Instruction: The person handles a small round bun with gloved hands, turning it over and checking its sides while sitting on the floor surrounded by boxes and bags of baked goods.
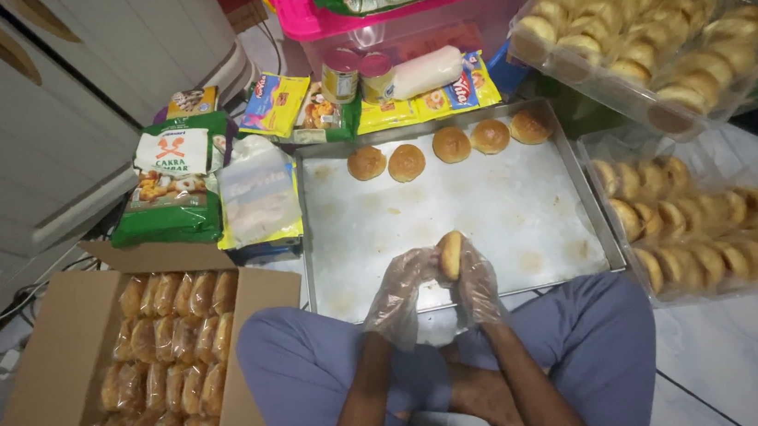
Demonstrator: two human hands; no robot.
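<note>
Buns are the work in the head view: both gloved hands meet over the near edge of the metal tray point(583, 212), the left hand point(400, 290) and right hand point(476, 278) pinching one round bun point(451, 254) between their fingers. Five buns point(449, 146) remain in a row at the tray's far end; the rest of the tray is bare. The cardboard box point(39, 385) at the left already holds rows of wrapped buns point(167, 372). Clear trays of unwrapped buns point(696, 229) wait at the right, so much seems left.
</note>
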